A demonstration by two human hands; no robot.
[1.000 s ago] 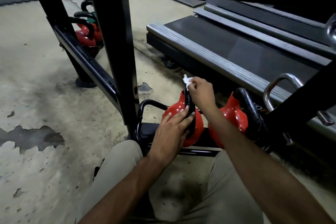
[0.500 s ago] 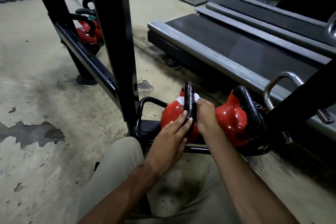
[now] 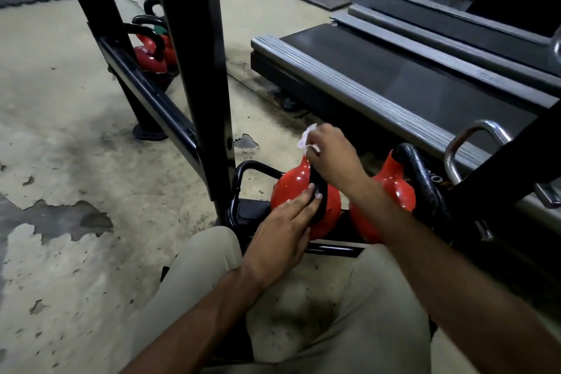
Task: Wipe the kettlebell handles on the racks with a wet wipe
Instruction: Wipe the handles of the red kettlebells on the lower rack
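Observation:
A red kettlebell [image 3: 293, 188] with a black handle [image 3: 319, 191] sits on the bottom shelf of the black rack [image 3: 194, 70]. My left hand [image 3: 280, 234] lies flat against its body and the lower handle, fingers straight. My right hand [image 3: 332, 158] grips the top of the handle with a white wet wipe [image 3: 306, 138] bunched under its fingers. A second red kettlebell [image 3: 391, 188] with a black handle [image 3: 420, 173] stands just to the right, behind my right forearm.
More red kettlebells [image 3: 151, 51] sit at the rack's far left end. A chrome handle [image 3: 473, 143] shows at right. A treadmill deck [image 3: 394, 82] runs behind the rack. The rack's upright post stands close on the left; my knees are below, on the worn floor [image 3: 60, 161].
My right hand slid down the handle with the wipe half a second ago and has come back up to the top. My left hand stayed pressed on the kettlebell.

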